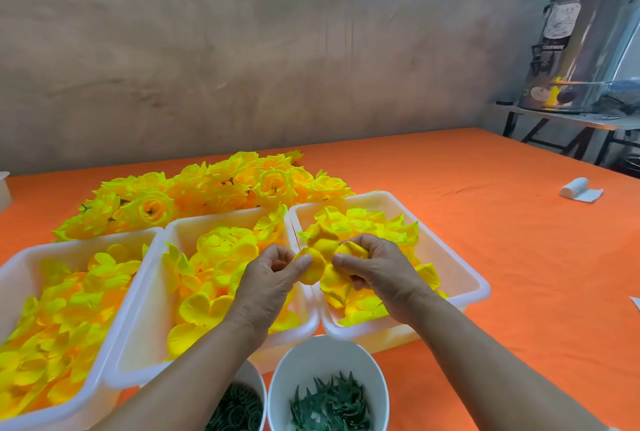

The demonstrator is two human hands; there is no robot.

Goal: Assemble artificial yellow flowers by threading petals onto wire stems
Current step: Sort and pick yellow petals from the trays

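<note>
On an orange-covered desk point(485, 240), a yellow fabric petal layer point(323, 250) is pinched between the curled fingers point(299, 262) of the left hand point(273, 278) and the right hand point(377, 268), held above the rightmost white plastic bin point(483, 288).

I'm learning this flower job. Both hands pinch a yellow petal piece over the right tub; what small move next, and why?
Probably ease the hands apart to spread it: left hand and right hand each pinch one side of the petal piece, which looks bunched; no stem shows.
</note>
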